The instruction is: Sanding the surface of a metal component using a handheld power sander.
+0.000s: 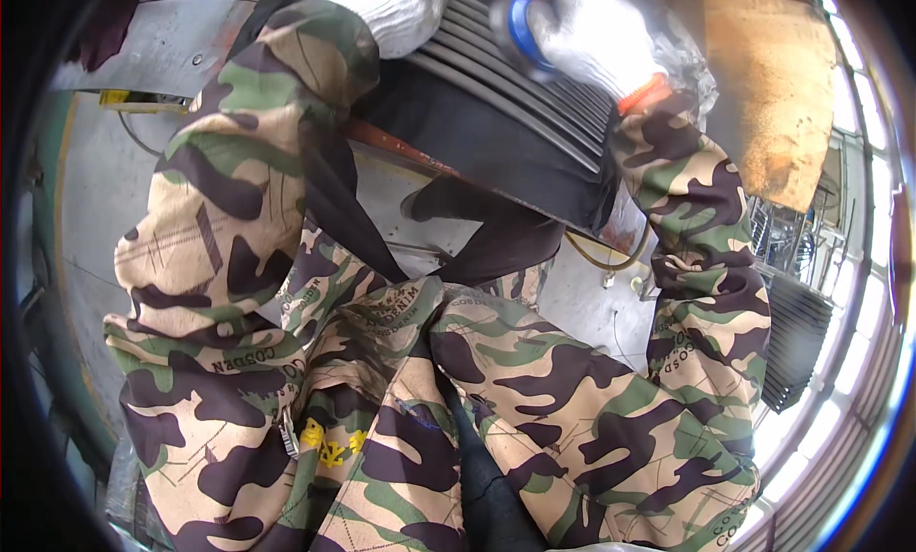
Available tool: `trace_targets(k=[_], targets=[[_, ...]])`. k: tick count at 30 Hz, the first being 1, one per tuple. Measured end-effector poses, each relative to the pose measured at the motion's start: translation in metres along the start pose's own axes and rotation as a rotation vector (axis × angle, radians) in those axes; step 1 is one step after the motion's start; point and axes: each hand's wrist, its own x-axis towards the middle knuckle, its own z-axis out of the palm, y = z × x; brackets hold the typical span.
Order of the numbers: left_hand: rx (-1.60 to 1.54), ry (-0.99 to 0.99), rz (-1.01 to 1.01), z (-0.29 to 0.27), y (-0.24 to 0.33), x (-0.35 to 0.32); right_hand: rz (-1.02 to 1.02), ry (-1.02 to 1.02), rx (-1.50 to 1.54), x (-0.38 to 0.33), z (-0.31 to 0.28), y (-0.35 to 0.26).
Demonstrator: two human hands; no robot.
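A row of grey metal bars point(515, 80), set side by side like a slatted panel, lies on a black cloth point(458, 123) over the bench in front of me. My left hand point(396, 16), in a white knit glove, is closed at the left end of the bars. My right hand point(606, 37), gloved in white with an orange cuff, is above their right part. Its fingers are closed on a round blue-rimmed thing point(524, 29) that is slightly blurred, over the bars. Its exact kind cannot be made out. The top picture edge cuts off both hands.
The rusty bench edge point(410, 151) runs between the bars and my lap. A tan board point(768, 94) stands at the right, with clear plastic film point(701, 75) beside my right wrist. A stack of dark slatted pieces point(797, 337) sits farther right. A grey metal surface point(181, 41) is at upper left.
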Motion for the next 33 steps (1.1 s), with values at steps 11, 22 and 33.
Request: trace_targets(k=[11, 22, 33], targets=[[0.012, -0.071, -0.026, 0.001, 0.002, 0.022, 0.004, -0.066, 0.034, -0.026, -0.015, -0.019], [0.059, -0.032, 0.024, -0.011, -0.003, -0.013, -0.013, 0.037, 0.015, -0.015, -0.008, -0.009], [0.129, -0.004, 0.054, -0.006, -0.005, -0.006, 0.012, 0.017, 0.032, 0.011, 0.004, -0.017]])
